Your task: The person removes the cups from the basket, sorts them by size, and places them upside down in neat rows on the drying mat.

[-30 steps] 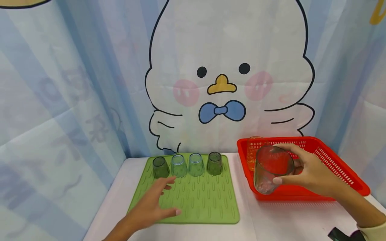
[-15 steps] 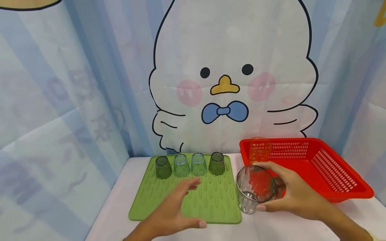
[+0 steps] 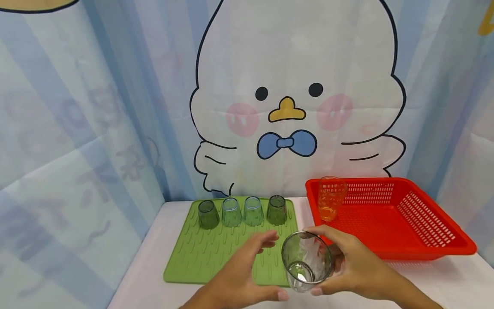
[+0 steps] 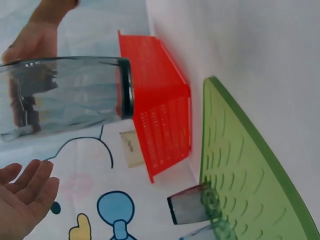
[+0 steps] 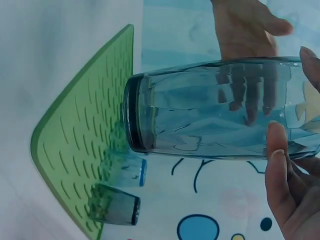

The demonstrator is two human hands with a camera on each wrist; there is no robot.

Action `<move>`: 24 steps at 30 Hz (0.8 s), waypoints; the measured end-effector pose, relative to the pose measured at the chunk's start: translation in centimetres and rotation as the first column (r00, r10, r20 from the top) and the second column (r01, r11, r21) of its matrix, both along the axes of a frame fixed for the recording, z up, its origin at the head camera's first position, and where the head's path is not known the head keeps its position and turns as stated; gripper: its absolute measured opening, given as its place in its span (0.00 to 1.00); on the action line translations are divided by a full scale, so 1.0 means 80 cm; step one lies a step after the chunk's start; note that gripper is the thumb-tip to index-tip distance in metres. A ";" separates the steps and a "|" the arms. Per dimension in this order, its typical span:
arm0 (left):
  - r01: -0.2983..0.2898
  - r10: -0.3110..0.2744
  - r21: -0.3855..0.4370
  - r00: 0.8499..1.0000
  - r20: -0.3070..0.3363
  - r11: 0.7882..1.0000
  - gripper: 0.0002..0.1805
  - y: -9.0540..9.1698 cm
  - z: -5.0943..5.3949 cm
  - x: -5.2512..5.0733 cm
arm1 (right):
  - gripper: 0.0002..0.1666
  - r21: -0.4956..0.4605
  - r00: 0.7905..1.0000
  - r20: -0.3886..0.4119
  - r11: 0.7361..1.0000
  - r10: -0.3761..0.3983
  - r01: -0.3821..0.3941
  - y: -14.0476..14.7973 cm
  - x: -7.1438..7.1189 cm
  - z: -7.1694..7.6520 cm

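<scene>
A tall clear glass tumbler [image 3: 306,257] is held in the air by my right hand [image 3: 356,270], thumb and fingers round it near the rim. Its mouth faces up, tilted a little toward the head camera. Just left of the tumbler is my left hand [image 3: 241,274], fingers apart and thumb spread, with a gap between it and the glass. Below and behind both hands lies a green ridged mat [image 3: 208,257]. In the right wrist view, the tumbler's thick base [image 5: 134,112] points toward the mat.
Along the mat's back edge stand several small glasses, among them a dark one [image 3: 208,214] and a pale bluish one [image 3: 231,212]. At right is a red plastic basket [image 3: 386,251] with an amber glass [image 3: 332,199] in its left back corner. A printed curtain [image 3: 347,51] hangs behind.
My right hand has carried the tumbler from over the red basket leftward and down, toward the mat's front right. My left hand has moved right, closer to the tumbler.
</scene>
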State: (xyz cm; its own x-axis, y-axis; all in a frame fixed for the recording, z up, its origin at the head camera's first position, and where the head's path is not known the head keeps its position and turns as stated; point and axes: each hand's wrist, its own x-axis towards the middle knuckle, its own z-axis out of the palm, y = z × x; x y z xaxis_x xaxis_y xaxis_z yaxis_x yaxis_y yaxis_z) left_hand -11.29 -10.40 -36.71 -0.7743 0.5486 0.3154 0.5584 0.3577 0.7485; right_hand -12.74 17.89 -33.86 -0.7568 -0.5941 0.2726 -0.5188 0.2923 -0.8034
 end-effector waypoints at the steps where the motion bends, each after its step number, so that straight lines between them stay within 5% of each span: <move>1: 0.007 -0.007 0.007 1.000 0.006 1.000 0.51 0.002 -0.001 0.000 | 0.50 0.011 1.000 -0.004 1.000 -0.004 0.005 -0.002 0.000 -0.002; 10: -0.003 0.001 0.024 0.998 0.057 1.000 0.49 0.019 -0.006 0.001 | 0.49 0.039 0.999 -0.003 0.998 0.049 -0.049 -0.017 -0.008 -0.019; 17: -0.074 0.074 0.022 0.997 -0.020 0.997 0.47 0.021 -0.014 0.003 | 0.47 0.001 0.995 0.034 0.996 0.093 -0.093 -0.023 -0.016 -0.030; 24: -0.122 0.122 -0.006 0.992 -0.028 0.992 0.47 0.020 -0.013 0.003 | 0.47 -0.036 0.990 0.060 0.992 0.127 -0.125 -0.024 -0.021 -0.037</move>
